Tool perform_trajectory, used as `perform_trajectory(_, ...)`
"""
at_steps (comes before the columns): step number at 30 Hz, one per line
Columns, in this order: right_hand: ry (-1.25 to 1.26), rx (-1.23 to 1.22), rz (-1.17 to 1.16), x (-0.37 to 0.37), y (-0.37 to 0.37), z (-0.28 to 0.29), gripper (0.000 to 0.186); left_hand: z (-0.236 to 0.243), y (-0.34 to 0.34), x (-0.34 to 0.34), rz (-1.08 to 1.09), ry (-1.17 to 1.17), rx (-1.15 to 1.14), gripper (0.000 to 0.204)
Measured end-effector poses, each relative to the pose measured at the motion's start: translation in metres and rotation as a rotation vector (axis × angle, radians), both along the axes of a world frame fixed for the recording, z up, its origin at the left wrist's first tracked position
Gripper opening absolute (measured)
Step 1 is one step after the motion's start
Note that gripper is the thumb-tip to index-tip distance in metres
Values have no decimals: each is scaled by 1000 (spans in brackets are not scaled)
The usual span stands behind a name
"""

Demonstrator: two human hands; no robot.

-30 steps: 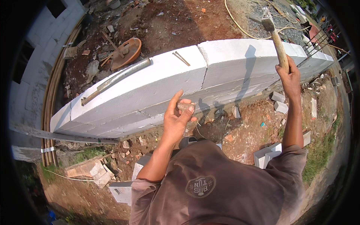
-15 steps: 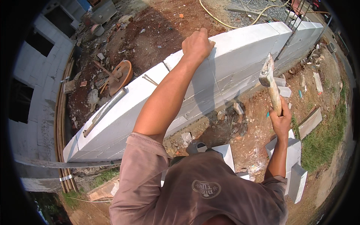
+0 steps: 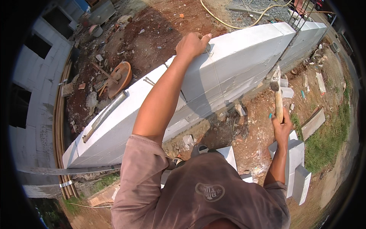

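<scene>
My left hand [image 3: 190, 46] is at the top edge of the white block wall [image 3: 251, 40], its fingers closed around a small grey object [image 3: 207, 49]. A thin string [image 3: 217, 80] hangs from there down the near face. My right hand [image 3: 282, 126] grips the wooden handle of a hammer [image 3: 276, 84], held head upward at the near side of the wall. On the wall top to the left lie two long nails [image 3: 149, 81] and a metal tool with a tubular handle [image 3: 108, 111].
An orange basin [image 3: 122, 78] with tools sits on dirt beyond the wall. Bamboo poles [image 3: 61, 114] stand at the left. Rebar [image 3: 291, 36] rises at the right, near a hose [image 3: 238, 26]. Loose blocks [image 3: 297, 168] and a board [image 3: 313, 122] lie on the near ground.
My left hand has reached up to the wall's top, then shifted slightly left; the string now shows below it. The hammer in my right hand has lowered from above the wall.
</scene>
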State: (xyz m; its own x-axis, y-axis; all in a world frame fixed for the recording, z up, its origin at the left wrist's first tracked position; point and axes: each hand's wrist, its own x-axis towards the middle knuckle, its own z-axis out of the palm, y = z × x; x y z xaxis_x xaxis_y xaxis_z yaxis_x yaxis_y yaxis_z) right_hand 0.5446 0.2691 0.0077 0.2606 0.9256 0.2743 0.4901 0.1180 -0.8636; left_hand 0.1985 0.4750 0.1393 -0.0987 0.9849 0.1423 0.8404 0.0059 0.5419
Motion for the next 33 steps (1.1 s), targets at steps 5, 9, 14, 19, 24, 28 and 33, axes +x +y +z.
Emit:
perform_trajectory(5, 63, -29, 84, -28, 15, 17, 41, 29, -13, -68, -77, -221, 207, 53)
perform_trajectory(9, 40, -38, 162, -40, 36, 19, 45, 37, -83, -124, 39, -191, 318, 49)
perform_trajectory(14, -122, -56, 230, -47, 103, 71, 44, 5, -209, -151, 92, -462, 436, 31)
perform_trajectory(19, -531, -17, 360, -22, 193, 111, 48, -83, -325, -145, 111, -597, -35, 29)
perform_trajectory(24, -839, -179, 468, -40, 250, 141, 51, -177, -450, -118, 381, -923, -489, 40)
perform_trajectory(28, -818, -225, 575, 10, 315, 136, 53, -165, -463, -107, 482, -1215, -573, 51)
perform_trajectory(33, -712, -417, 747, 12, 353, 130, 59, -169, -484, -95, 508, -1218, -551, 60)
